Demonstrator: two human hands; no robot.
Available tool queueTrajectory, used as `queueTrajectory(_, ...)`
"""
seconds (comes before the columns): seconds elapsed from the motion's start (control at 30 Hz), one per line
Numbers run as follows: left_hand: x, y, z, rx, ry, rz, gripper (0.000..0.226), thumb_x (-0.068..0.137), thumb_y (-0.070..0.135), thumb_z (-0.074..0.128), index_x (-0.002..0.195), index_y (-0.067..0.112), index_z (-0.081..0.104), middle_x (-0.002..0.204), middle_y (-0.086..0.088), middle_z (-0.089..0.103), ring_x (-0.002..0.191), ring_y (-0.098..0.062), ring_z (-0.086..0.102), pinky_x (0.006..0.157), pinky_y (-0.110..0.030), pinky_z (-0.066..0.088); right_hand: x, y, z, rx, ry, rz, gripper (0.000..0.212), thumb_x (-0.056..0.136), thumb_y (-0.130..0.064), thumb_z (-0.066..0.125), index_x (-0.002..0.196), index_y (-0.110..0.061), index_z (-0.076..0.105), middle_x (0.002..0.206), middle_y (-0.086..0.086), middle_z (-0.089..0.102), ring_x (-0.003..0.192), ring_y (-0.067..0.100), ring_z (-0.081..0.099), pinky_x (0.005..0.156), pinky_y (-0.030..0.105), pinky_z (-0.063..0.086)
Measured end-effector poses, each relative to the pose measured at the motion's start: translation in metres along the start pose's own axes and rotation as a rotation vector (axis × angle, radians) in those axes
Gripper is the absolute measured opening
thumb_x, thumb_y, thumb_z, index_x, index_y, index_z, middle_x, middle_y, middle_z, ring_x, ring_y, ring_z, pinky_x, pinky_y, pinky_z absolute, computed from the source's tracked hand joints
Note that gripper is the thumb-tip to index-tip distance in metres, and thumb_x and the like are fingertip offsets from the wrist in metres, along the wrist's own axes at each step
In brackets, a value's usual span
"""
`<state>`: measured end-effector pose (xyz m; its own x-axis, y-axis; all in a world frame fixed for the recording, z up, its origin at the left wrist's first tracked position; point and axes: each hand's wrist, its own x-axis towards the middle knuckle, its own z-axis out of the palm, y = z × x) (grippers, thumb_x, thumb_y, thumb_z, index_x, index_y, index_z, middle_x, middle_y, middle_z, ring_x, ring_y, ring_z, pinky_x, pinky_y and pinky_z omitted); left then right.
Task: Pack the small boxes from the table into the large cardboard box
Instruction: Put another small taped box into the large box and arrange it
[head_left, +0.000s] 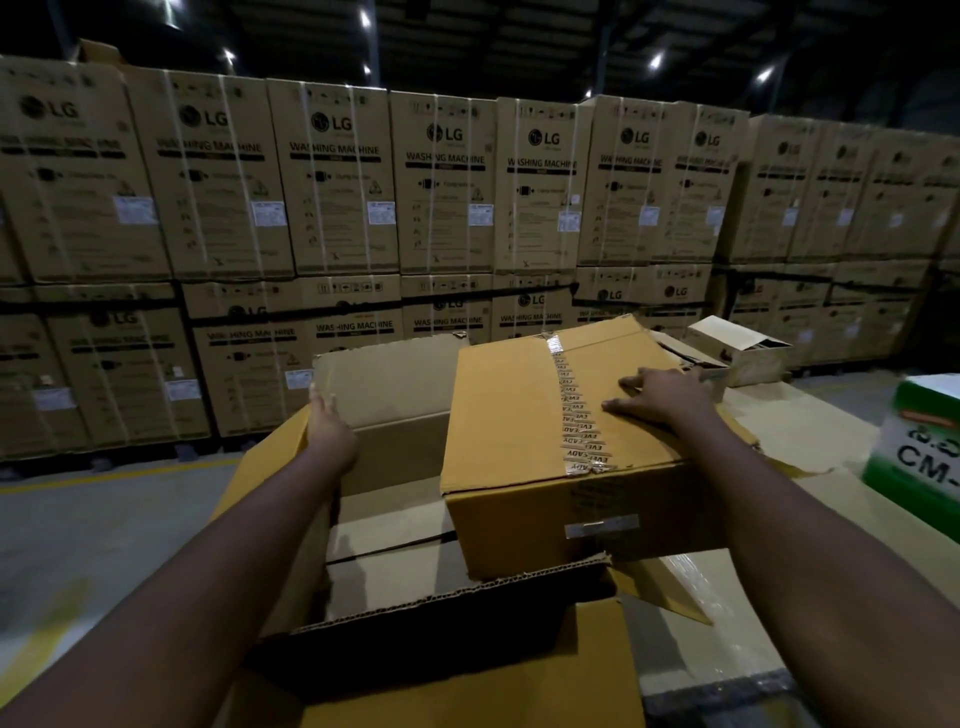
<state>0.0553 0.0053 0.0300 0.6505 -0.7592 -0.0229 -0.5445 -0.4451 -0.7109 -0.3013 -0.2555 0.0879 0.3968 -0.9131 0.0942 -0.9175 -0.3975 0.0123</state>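
We read "LG" and "WASHING MACHINE" on the stacked cartons (447, 182) along the far wall. Nearer us, the tape (576, 410) across the taped box (509, 415) repeats "EVEREADY". At the right, the green-and-white box (924, 447) shows "CM-", the rest cut off.
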Motion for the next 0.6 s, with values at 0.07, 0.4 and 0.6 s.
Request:
queueTrajectory(0.07,0.0,-0.009,0.011,-0.016,-0.064,-0.071,0.067,0.099,0.057,0.04,0.157,0.028,0.022,0.165,-0.009,0.017,0.151,-0.038,0.001,0.113,-0.071,-0.006,-0.001,-0.002,-0.001,0.012,0.0,0.02,0.086,0.073,-0.089,0.05,0.144,-0.039,0.049,0.146,0.009,0.049,0.137,0.045,0.03,0.106,0.055,0.032)
queueTrajectory(0.4,-0.001,-0.009,0.025,-0.402,-0.068,-0.077,0.069,0.096,0.068,0.031,0.153,0.028,0.033,0.161,-0.018,0.023,0.149,-0.045,0.011,0.117,-0.065,-0.001,-0.007,-0.024,-0.002,0.027,-0.009,0.014,0.086,0.074,-0.088,0.051,0.144,-0.04,0.047,0.147,0.011,0.048,0.139,0.048,0.025,0.107,0.056,0.029)
queueTrajectory(0.6,0.003,0.013,0.006,-0.722,0.088,0.052,0.078,0.093,0.075,0.024,0.157,0.038,0.001,0.165,-0.013,-0.01,0.149,-0.045,-0.009,0.111,-0.073,-0.006,-0.01,-0.043,-0.003,0.006,0.018,-0.026,0.084,0.073,-0.088,0.052,0.141,-0.04,0.051,0.141,0.009,0.052,0.135,0.045,0.03,0.105,0.054,0.032)
